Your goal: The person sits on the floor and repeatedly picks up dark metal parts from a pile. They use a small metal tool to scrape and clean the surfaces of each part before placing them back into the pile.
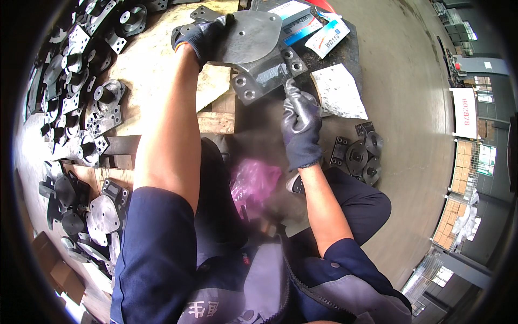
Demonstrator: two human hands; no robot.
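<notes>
A concrete workshop floor (410, 135) spreads under a dark bench (353, 40) and a wooden pallet (156, 54). The left hand (208, 33), gloved, has its fingers wrapped over the left edge of a grey metal plate part (259, 54), which rests on the bench just beyond the right hand (301, 127). That hand's gloved fingers are pinched narrow on a small tool (285, 75); what kind it is cannot be told. The part's long axis runs diagonally, its round plate toward the upper right, its bolt-holed flange toward the lower left. It looks heavy: if the left grip slackens it could slide and pinch the right fingers. More dark castings (81, 108) lie left of the left hand.
</notes>
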